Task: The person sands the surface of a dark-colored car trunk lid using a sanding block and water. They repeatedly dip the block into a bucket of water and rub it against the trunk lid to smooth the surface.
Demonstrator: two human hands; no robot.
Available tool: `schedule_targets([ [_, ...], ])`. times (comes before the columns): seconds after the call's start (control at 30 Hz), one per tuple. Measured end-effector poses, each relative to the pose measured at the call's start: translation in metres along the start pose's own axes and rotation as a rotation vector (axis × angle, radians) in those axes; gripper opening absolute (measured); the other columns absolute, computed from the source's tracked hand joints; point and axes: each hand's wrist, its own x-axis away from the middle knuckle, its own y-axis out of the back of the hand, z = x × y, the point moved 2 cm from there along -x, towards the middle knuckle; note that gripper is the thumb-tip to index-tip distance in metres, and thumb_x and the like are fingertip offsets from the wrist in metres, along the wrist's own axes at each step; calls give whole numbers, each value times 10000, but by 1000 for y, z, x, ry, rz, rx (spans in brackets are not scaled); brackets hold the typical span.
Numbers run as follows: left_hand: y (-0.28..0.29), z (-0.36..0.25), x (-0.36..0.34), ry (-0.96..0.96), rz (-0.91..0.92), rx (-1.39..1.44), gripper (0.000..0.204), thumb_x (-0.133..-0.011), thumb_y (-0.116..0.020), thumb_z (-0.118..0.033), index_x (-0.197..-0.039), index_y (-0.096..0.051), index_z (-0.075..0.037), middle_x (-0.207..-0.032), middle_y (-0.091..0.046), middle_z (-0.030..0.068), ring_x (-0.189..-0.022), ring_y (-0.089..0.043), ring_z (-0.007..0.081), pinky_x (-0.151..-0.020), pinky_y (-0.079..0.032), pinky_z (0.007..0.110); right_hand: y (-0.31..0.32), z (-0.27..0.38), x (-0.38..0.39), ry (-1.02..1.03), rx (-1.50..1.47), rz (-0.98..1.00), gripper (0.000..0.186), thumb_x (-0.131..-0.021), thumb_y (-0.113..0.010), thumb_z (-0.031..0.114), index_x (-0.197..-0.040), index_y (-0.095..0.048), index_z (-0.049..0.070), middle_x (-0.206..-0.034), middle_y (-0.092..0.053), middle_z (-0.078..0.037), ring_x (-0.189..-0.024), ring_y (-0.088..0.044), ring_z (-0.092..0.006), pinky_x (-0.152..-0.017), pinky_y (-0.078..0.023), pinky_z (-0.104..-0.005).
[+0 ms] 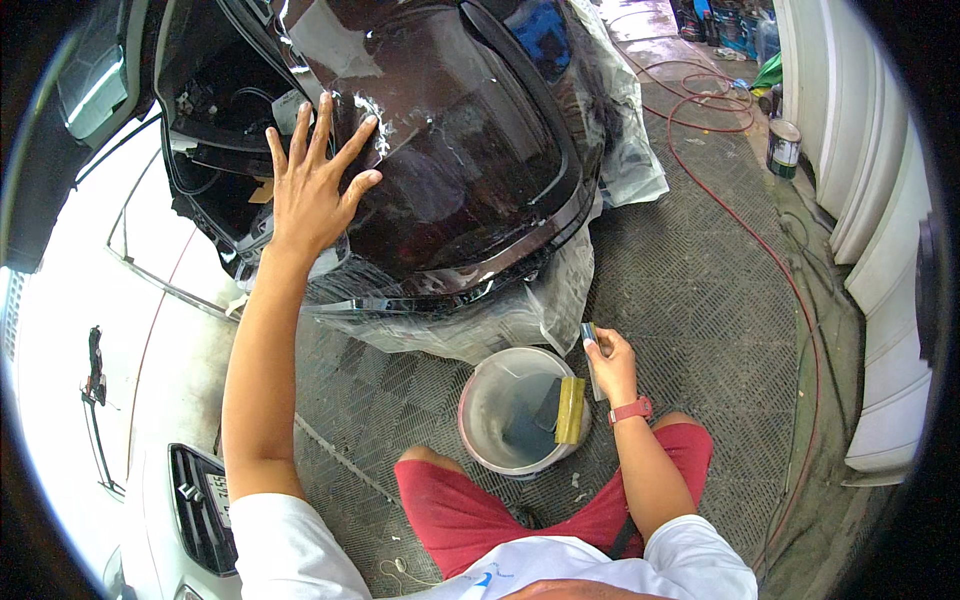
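Observation:
My left hand point(315, 185) rests with fingers spread at the edge of a glossy dark car body panel point(440, 180). White streaks point(378, 125) mark the panel by my fingertips. Low on the right, my right hand point(613, 365) closes around a small flat block point(588, 332) with a bluish end; my fingers cover much of it. Just left of that hand stands a pale plastic bucket point(475, 420) with greyish water inside. A yellow-green block point(570, 410) sits at the bucket's right rim.
Plastic sheeting point(560, 300) hangs below the dark car. A white car point(150, 400) stands close on the left. The red hose point(745, 215) curves over the textured floor mat point(680, 290) on the right. A paint can point(783, 150) stands beside the white folding panels point(850, 130).

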Motion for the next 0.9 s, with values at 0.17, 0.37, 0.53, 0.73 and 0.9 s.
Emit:
schedule_targets([
  [0.17,-4,-1,-19,-8,-44,12,651,-1090,-496,-700,-1699,-481,-471,-1882,-214,115,-1721,-199,402,-1340,-95,740,-9,1,3,-33,-33,33,348,-996,-807,188,-1257,-763,-39,-1142,-835,-188,-1065,-802,-237,-972,-588,-374],
  [0.37,-9,-9,-49,-19,-79,-42,629,-1100,-496,-690,-1694,-478,-484,-1887,-195,103,-1725,-194,389,-1340,-89,744,-13,1,3,32,-51,20,328,-1005,-802,160,-1261,-760,-41,-1151,-839,-175,-1062,-802,-234,-956,-593,-369],
  [0.53,-7,-7,-39,-23,-59,-41,629,-1095,-503,-691,-1689,-486,-487,-1885,-207,93,-1724,-198,385,-1345,-89,734,-10,10,3,17,7,42,349,-1005,-804,168,-1277,-756,-45,-1165,-837,-184,-1076,-807,-247,-950,-596,-370],
  [0.73,5,5,-10,-25,-7,-51,651,-1081,-525,-687,-1694,-488,-473,-1881,-224,96,-1719,-213,391,-1349,-97,724,-13,7,1,-14,-42,44,374,-1004,-806,200,-1292,-759,-34,-1166,-835,-189,-1074,-804,-249,-957,-597,-375],
  [0.9,4,15,14,4,54,-61,682,-1067,-514,-720,-1701,-476,-473,-1883,-221,88,-1722,-206,384,-1358,-88,710,-11,1,-2,-31,-76,38,370,-996,-811,183,-1287,-762,-40,-1185,-833,-190,-1095,-798,-252,-981,-593,-381],
])
